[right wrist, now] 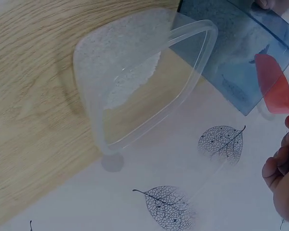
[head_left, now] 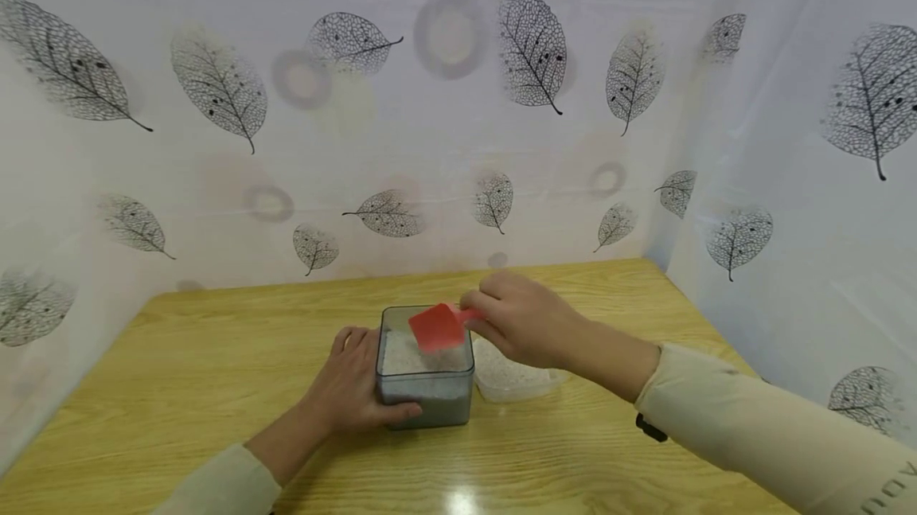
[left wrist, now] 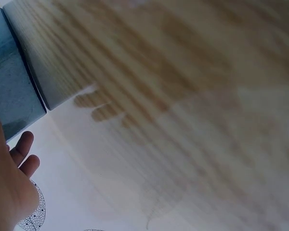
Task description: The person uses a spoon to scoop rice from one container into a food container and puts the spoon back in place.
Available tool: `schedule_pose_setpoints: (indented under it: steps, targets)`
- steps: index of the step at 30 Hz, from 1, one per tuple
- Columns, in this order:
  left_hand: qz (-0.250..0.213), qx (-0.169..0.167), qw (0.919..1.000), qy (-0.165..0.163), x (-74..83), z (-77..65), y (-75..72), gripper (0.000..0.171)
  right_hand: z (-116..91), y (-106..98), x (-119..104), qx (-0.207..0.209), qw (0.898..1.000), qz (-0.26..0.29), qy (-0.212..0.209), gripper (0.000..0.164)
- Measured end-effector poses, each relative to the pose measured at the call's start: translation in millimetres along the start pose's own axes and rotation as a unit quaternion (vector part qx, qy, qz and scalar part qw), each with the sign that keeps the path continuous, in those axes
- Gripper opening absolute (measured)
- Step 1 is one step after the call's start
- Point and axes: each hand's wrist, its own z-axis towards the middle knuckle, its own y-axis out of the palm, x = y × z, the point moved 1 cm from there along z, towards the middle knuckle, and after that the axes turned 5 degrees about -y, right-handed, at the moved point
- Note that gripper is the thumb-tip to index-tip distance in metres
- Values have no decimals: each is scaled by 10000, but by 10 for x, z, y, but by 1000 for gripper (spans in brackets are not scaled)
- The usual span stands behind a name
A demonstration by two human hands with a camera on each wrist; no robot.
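A bluish see-through square container (head_left: pixel 433 411) stands on the table, partly filled with white grainy material (head_left: pixel 403 354). My left hand (head_left: pixel 351 384) holds its left side, the thumb across the front wall and the fingers toward the back left. My right hand (head_left: pixel 530 324) grips the handle of a small red scoop (head_left: pixel 437 329), whose blade is tilted over the container's opening. In the right wrist view the scoop (right wrist: pixel 274 89) shows beside the container's rim. What the blade carries cannot be made out.
Just right of the container sits a low clear plastic tub (head_left: pixel 512 394), also holding white grains (head_left: pixel 505 364). The wood-grain table (head_left: pixel 215 388) ends at a white curtain (head_left: pixel 444 141) printed with leaves, which closes off the back and sides.
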Motion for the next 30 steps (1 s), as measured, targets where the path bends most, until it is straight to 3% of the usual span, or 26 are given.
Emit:
schedule_pose_setpoints:
  steps: [5,10,20,30]
  targets:
    - [-11,-21,10000,-23,-1,2,3,105,104,81,-70,-360,9985,-269,-327,10]
    - [-4,-55,10000,-11,-4,4,2,107,163,163,-129,-1093,9923,-349,-469,11]
    - [35,-106,9999,-51,-4,4,-25,107,251,206,-182,-1841,9829,71,37,11]
    - [44,-142,9999,-68,4,11,-1,107,274,253,-159,-1853,9736,1014,869,16]
